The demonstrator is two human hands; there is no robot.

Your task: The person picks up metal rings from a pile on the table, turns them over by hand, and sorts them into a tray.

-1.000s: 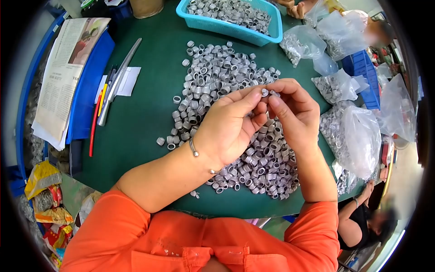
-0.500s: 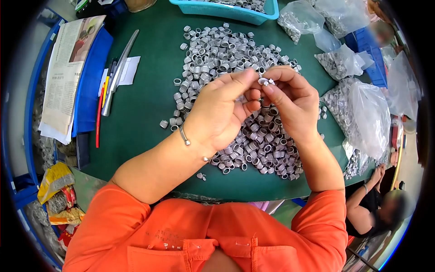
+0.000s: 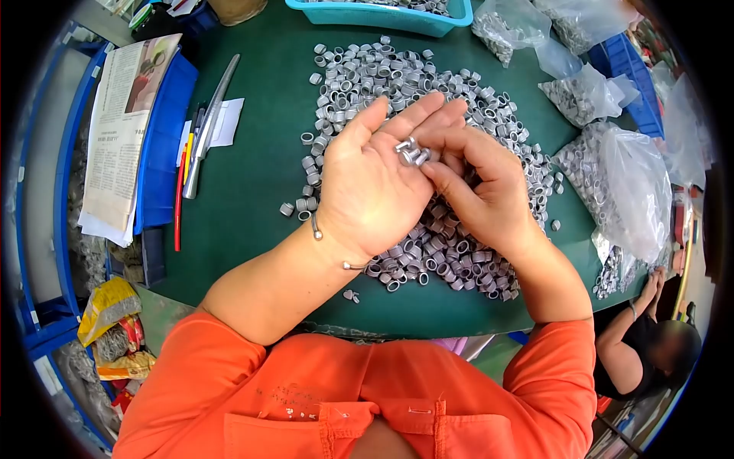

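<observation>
My left hand point(image 3: 375, 180) is palm up with its fingers spread, and several small shiny metal pieces point(image 3: 413, 153) lie on it near the base of the fingers. Against those pieces, my right hand point(image 3: 485, 180) has its thumb and index finger bent close together; whether a piece is pinched between them is too small to tell. Both hands are above a large pile of short grey metal rings point(image 3: 474, 268) spread on the green table point(image 3: 252, 206).
A turquoise basket point(image 3: 382, 17) of parts stands at the back. Plastic bags point(image 3: 631, 191) of parts lie on the right. On the left are a newspaper point(image 3: 115, 130), a blue bin point(image 3: 164, 145), a long metal tool point(image 3: 208, 126) and pens. Another person point(image 3: 642, 344) sits at lower right.
My left hand has turned palm up and opened, showing the metal pieces on it. My right hand has moved down slightly beside it. The view has shifted a little.
</observation>
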